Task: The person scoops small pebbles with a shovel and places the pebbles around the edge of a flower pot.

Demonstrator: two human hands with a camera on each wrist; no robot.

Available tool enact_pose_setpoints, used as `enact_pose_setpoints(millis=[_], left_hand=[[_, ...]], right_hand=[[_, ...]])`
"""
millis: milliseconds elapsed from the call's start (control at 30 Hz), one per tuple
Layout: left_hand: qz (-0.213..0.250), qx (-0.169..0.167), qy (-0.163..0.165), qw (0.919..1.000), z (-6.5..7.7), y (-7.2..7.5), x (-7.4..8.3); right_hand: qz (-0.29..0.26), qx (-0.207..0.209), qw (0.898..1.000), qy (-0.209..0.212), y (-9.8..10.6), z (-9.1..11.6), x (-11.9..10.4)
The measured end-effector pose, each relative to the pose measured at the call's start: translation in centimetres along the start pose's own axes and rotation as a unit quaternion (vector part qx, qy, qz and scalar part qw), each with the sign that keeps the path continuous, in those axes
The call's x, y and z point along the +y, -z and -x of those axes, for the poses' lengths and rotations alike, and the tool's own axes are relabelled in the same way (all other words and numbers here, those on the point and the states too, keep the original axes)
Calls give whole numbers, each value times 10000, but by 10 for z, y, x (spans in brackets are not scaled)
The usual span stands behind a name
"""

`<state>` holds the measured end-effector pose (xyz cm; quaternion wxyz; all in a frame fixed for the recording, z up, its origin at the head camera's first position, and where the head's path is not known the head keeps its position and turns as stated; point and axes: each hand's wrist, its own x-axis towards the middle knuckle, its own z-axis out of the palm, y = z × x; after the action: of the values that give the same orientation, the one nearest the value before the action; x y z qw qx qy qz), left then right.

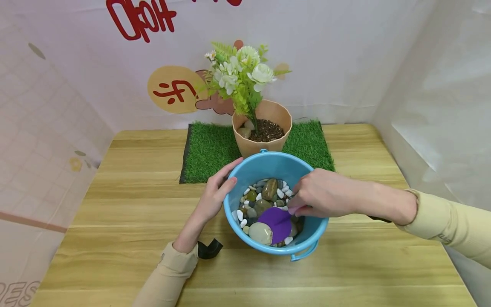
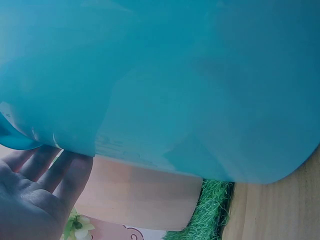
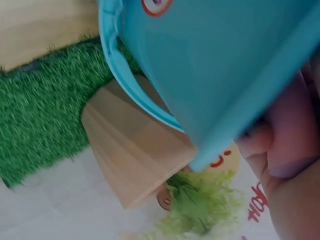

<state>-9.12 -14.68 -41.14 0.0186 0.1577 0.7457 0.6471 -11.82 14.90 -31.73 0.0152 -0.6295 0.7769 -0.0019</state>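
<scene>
A light-blue bucket (image 1: 281,160) stands on the table, with pebbles and larger stones inside. My left hand (image 1: 212,194) holds its left rim, thumb at the edge; in the left wrist view its fingers (image 2: 72,177) touch the bucket wall. Reaching over the right rim, my right hand (image 1: 320,194) grips the handle of a purple toy shovel (image 1: 281,224). The scoop lies among the stones, and a large pale stone (image 1: 261,233) overlaps its left edge. Most of the handle is hidden by the right hand.
Behind the bucket, a peach flowerpot (image 1: 255,147) with soil, stones and white artificial flowers (image 1: 245,74) stands on a green grass mat (image 1: 209,147). The bucket's handle (image 1: 307,252) hangs down at its front. Wooden tabletop (image 1: 126,204) extends to both sides.
</scene>
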Motion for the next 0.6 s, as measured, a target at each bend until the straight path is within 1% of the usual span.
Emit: enact_pose_setpoints(millis=[200, 367, 467, 600], left_hand=[[-54, 54, -3, 10000, 0, 2, 0], [-2, 0, -22, 10000, 0, 2, 0], [30, -48, -31, 10000, -1, 1, -1], [42, -8, -34, 10000, -1, 0, -1]], right_hand=[[-305, 173, 9989, -301, -6, -1, 2], [-454, 172, 9985, -254, -4, -1, 4], [-463, 259, 9983, -229, 0, 1, 5], [-590, 468, 9964, -397, 5, 2, 8]])
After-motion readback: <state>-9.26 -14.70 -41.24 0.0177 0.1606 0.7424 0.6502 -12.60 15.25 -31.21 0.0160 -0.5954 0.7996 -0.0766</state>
